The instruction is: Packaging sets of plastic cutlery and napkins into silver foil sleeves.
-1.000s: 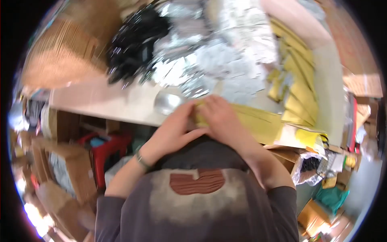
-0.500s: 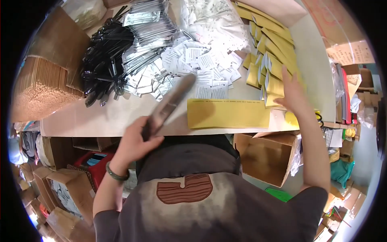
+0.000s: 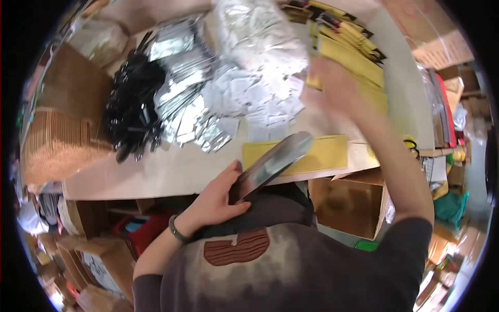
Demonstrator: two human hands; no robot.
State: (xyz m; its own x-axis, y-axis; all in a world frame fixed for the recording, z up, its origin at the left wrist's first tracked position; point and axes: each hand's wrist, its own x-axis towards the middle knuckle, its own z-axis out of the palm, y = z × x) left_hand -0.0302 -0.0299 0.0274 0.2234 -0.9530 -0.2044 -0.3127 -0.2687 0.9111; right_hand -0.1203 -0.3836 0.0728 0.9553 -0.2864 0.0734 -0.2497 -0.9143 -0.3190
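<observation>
**Pouch in hand, reaching for the next piece**

We grip a silver foil pouch [image 3: 273,164] in our left hand [image 3: 221,200], fingers clamped on its lower end, just above the yellow envelope [image 3: 296,155]. Our right hand [image 3: 332,86] — blurred, grip unclear — reaches beyond the envelope toward the yellow stack [image 3: 353,52]. Next, we judge, comes a clean pick.
</observation>
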